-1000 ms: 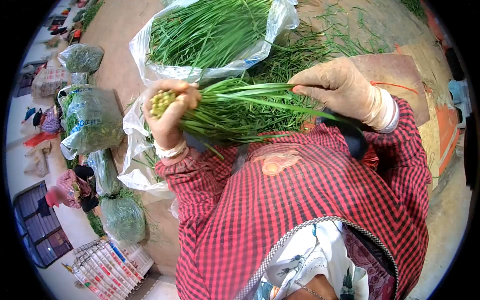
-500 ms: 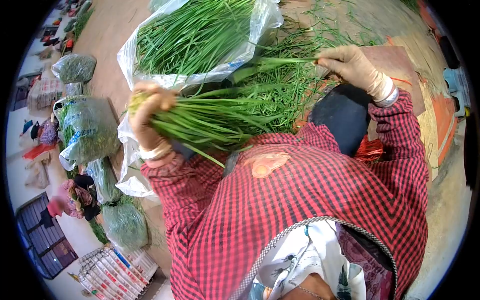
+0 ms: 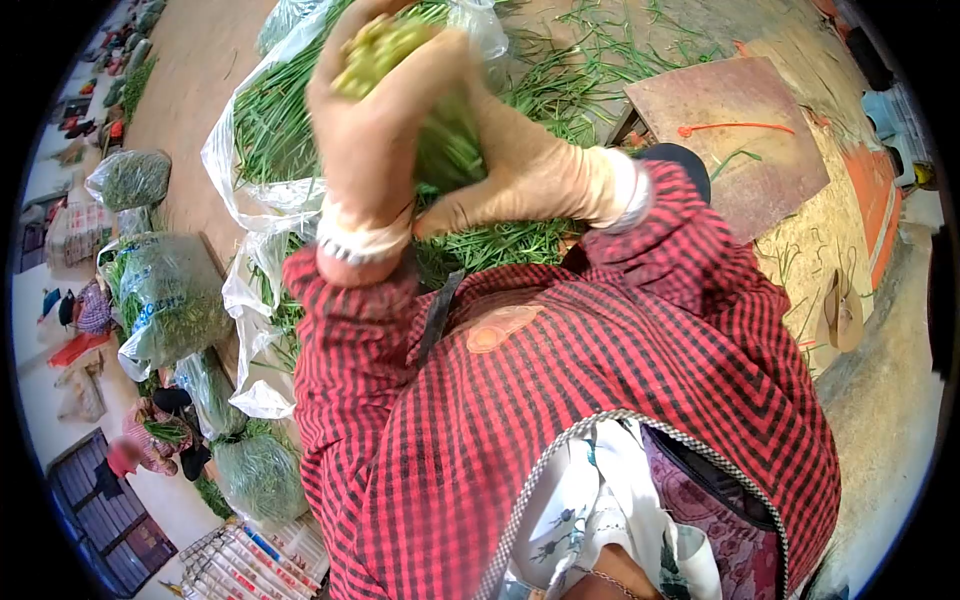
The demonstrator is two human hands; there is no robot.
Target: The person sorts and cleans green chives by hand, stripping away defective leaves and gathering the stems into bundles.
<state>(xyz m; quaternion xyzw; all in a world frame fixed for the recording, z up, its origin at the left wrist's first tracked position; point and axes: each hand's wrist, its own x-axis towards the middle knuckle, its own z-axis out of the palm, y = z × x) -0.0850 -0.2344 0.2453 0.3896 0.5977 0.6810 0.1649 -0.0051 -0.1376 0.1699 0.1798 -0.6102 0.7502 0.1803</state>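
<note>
A bunch of chives [image 3: 450, 140] is held up in front of me, its pale cut ends [image 3: 385, 52] at the upper left. My left hand [image 3: 365, 140] is wrapped round it near those ends, somewhat blurred. From the other side my right hand [image 3: 530, 165] clasps the leaves, its thumb and fingers around them. Both hands wear thin, pale gloves. Behind them lies an open plastic bag [image 3: 225, 160] with more long chives [image 3: 270, 125] in it. Loose green trimmings [image 3: 510, 240] cover the ground below my hands.
To the right lies a brown board [image 3: 735, 130] with a red tie [image 3: 735, 127] on it. Filled plastic bags [image 3: 170, 300] line the left side. A person [image 3: 155, 435] sits farther off, near stacked white-and-red crates [image 3: 250, 565].
My right hand has moved left from a few separate stalks to the bunch. My left hand has lifted the bunch up and right, and its cut ends now point toward the upper left.
</note>
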